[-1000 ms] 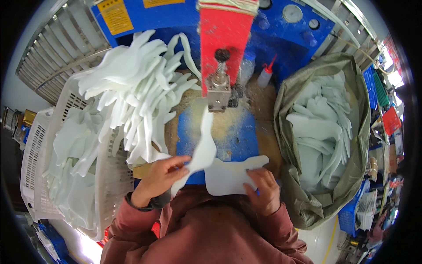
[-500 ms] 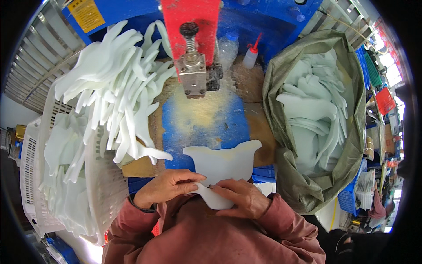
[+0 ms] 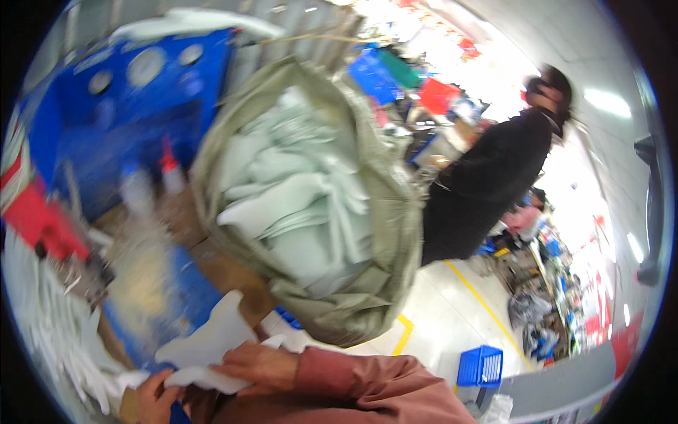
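Note:
A pale, flat piece with a wavy outline (image 3: 212,338), perhaps foam, lies at the front edge of the blue work surface. Its near part curls back toward me. My left hand (image 3: 157,399) closes on one end of the curled edge, thumb and fingers pinched. From the other side my right hand (image 3: 258,366) grips the same piece, slightly blurred. Many similar white pieces (image 3: 60,339) are heaped at the left. More of them (image 3: 282,201) fill an olive woven sack (image 3: 395,244) beyond my right hand.
A red machine arm (image 3: 44,222) stands over the dusty blue surface (image 3: 194,283). Behind it are a clear bottle (image 3: 136,191) and a red-tipped squeeze bottle (image 3: 171,173). A person in black (image 3: 487,184) stands beyond the sack. A blue basket (image 3: 480,365) sits on the floor.
My view has swung to the right, so the bench now sits at the left. A person in black has come into view. Both hands still hold the pale piece.

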`<state>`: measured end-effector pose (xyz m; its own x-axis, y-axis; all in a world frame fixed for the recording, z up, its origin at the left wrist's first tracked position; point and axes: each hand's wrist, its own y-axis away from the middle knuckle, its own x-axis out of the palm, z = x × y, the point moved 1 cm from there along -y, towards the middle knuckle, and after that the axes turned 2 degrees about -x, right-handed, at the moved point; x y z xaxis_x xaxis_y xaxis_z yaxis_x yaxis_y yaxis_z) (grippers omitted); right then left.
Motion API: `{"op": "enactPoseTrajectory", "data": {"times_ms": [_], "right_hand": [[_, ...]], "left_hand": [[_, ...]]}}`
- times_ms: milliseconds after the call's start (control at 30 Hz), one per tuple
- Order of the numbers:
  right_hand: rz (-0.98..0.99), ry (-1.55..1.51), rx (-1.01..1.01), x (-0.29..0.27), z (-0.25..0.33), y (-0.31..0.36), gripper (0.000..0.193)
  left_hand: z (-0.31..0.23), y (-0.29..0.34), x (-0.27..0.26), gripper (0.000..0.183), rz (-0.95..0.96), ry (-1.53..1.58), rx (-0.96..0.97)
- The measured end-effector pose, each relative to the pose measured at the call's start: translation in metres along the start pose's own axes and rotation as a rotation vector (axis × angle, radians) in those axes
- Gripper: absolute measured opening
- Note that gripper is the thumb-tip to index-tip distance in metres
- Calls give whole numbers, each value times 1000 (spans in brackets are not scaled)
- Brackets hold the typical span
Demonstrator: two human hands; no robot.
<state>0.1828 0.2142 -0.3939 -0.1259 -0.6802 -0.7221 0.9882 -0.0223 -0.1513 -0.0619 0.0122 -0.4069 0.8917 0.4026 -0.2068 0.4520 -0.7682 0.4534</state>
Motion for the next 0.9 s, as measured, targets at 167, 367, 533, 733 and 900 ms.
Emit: {"op": "enactPoseTrajectory", "data": {"times_ms": [167,367,533,733,900], "right_hand": [[-133,112,-21,2,-6,4,91],[-92,120,29,16,-22,3,89],[-44,126,49,20,-26,4,87],[-88,67,20,17,-25,7,81],[-81,139,23,18,-27,9,78]], "left_hand": [[-34,5,-7,33,152,-464,-1],[-50,6,-5,46,176,-552,160],[-40,9,-6,50,111,-400,49],[15,-11,-9,40,-276,-1105,965],[25,-17,-15,43,-177,-994,906]]}}
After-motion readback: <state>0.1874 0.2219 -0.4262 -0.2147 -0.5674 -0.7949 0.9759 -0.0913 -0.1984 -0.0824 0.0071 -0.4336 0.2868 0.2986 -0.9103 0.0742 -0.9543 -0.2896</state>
